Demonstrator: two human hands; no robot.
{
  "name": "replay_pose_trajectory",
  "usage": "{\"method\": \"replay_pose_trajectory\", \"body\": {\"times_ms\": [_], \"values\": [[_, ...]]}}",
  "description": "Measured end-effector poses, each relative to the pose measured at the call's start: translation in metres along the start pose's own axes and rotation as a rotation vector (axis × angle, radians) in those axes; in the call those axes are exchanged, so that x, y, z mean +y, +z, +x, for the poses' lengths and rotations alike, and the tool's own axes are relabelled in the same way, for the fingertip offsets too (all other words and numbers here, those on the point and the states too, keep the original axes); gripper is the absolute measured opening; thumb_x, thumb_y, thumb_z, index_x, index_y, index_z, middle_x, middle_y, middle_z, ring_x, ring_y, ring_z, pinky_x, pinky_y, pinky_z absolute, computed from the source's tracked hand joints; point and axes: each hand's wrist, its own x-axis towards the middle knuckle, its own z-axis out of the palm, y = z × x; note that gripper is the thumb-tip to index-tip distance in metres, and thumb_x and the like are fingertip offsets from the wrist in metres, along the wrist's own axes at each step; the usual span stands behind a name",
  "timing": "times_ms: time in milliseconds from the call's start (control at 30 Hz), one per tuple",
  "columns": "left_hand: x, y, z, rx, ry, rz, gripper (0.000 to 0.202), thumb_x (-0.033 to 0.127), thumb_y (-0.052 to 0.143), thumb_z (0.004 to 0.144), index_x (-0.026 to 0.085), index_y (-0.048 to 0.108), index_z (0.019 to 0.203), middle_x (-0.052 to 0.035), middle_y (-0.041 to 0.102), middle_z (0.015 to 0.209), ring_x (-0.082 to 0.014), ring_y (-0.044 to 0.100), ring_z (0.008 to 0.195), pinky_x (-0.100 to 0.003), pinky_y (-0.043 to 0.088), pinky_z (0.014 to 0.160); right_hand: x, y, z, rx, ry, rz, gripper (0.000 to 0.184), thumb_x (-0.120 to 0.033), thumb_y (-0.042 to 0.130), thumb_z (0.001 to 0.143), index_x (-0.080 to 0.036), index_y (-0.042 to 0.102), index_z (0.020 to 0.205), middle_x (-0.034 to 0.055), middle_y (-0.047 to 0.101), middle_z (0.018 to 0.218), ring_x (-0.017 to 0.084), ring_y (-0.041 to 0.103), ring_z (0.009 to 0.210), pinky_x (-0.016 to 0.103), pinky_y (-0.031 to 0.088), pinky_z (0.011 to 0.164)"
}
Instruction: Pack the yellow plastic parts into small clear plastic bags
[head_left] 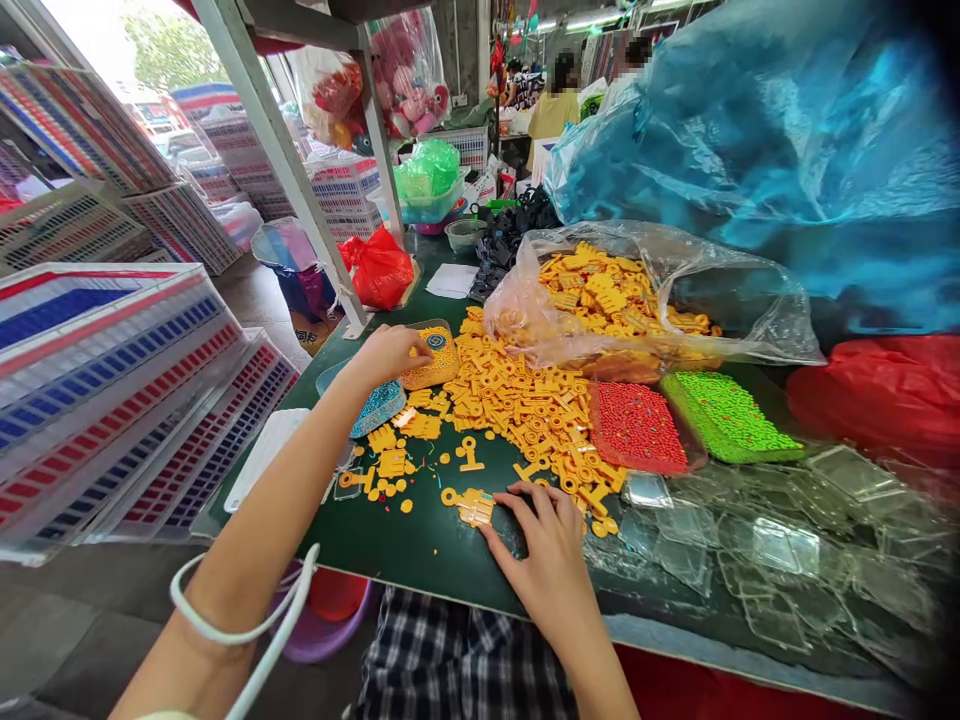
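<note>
Your left hand (386,352) is stretched out toward the left edge of the worktop (420,545), fingers curled down onto a small clear tray of yellow beads (433,358). Can't tell if it's really gripping the tray or just resting on top. Just beside it, closer to you, sits a tray of blue beads (381,403).

Your right hand (546,552) lies open and flat near the front edge, fingertips touching a small clear case with orange parts inside (475,508).

Between the two hands there's a big loose heap of orange plastic parts (525,405) spread across the middle, spilling out of a clear plastic bag (637,300) farther back. To the right of the heap you've got a tray of red beads (636,428) and right beside it a tray of green beads (724,415). Empty clear cases (780,545) are piled toward the right front corner.
</note>
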Motion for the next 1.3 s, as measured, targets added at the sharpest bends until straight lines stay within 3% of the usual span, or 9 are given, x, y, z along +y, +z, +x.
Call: {"method": "replay_pose_trajectory", "body": {"times_ms": [200,367,500,600,733,867,967,1100,1300], "values": [[0.000,0.014,0.039,-0.164,-0.028,0.053,0.018,0.037,0.074,0.072,0.021,0.076,0.080,-0.0080,0.075,0.092,-0.0291,0.063,0.100,-0.033,0.038,0.089,-0.002,-0.005,0.002,-0.021,0.026,0.036,0.024,-0.042,0.059,0.089,-0.026,0.065,0.106,0.0072,0.062,0.109,0.026,0.051,0.103,0.044,0.044,0.089],[0.000,0.019,0.043,-0.203,-0.052,0.045,0.012,0.031,0.075,0.071,0.020,0.074,0.076,-0.0070,0.076,0.088,-0.0281,0.064,0.098,-0.033,0.038,0.088,-0.003,-0.007,0.005,-0.032,0.041,0.043,0.024,-0.042,0.060,0.088,-0.026,0.066,0.106,0.0072,0.062,0.108,0.026,0.052,0.103,0.044,0.044,0.089],[0.005,0.011,0.037,-0.154,-0.072,0.008,0.006,0.021,0.077,0.070,0.017,0.072,0.068,-0.0068,0.073,0.078,-0.0280,0.064,0.093,-0.035,0.038,0.087,-0.002,-0.006,0.005,-0.034,0.049,0.050,0.025,-0.043,0.060,0.088,-0.025,0.066,0.106,0.0073,0.062,0.108,0.026,0.052,0.102,0.045,0.044,0.090],[0.014,-0.003,0.018,-0.016,-0.073,-0.028,0.010,0.022,0.072,0.079,0.015,0.073,0.072,-0.0092,0.072,0.084,-0.0288,0.062,0.097,-0.038,0.038,0.090,-0.002,-0.005,0.005,-0.037,0.048,0.054,0.026,-0.042,0.060,0.088,-0.024,0.066,0.107,0.0077,0.062,0.108,0.027,0.051,0.104,0.045,0.043,0.092],[0.043,-0.009,-0.033,0.196,0.024,-0.148,0.028,0.035,0.052,0.096,0.018,0.074,0.093,-0.0072,0.069,0.107,-0.0229,0.057,0.102,-0.036,0.038,0.092,-0.005,-0.008,0.004,-0.024,0.049,0.035,0.029,-0.045,0.060,0.088,-0.026,0.067,0.109,0.0074,0.063,0.109,0.028,0.049,0.105,0.046,0.042,0.092],[0.080,0.025,-0.090,0.184,0.161,-0.289,0.025,0.039,0.055,0.095,0.028,0.077,0.088,-0.0014,0.069,0.093,-0.0175,0.059,0.088,-0.031,0.042,0.082,-0.009,-0.012,0.003,0.008,0.057,0.037,0.023,-0.043,0.063,0.088,-0.028,0.070,0.104,0.0050,0.065,0.108,0.027,0.047,0.103,0.045,0.041,0.091],[0.097,0.061,-0.115,0.122,0.239,-0.500,0.021,0.038,0.058,0.093,0.032,0.078,0.088,-0.0013,0.068,0.088,-0.0188,0.057,0.086,-0.033,0.041,0.079,-0.011,-0.015,0.004,-0.002,0.074,0.057,0.022,-0.041,0.065,0.086,-0.028,0.071,0.103,0.0044,0.066,0.108,0.026,0.047,0.102,0.044,0.041,0.091],[0.099,0.087,-0.124,0.073,0.229,-0.574,0.021,0.040,0.058,0.093,0.034,0.078,0.092,-0.0013,0.069,0.089,-0.0190,0.055,0.086,-0.034,0.040,0.077,-0.014,-0.015,0.005,0.010,0.119,0.072,0.018,-0.038,0.068,0.084,-0.029,0.074,0.099,0.0042,0.067,0.107,0.026,0.046,0.102,0.045,0.041,0.092],[0.095,0.096,-0.127,0.142,0.237,-0.658,0.025,0.045,0.056,0.092,0.033,0.079,0.092,-0.0020,0.069,0.093,-0.0200,0.051,0.089,-0.035,0.043,0.081,-0.015,-0.014,0.006,0.021,0.101,0.080,0.017,-0.035,0.067,0.085,-0.030,0.074,0.100,0.0044,0.067,0.107,0.026,0.047,0.100,0.045,0.042,0.090]]}}
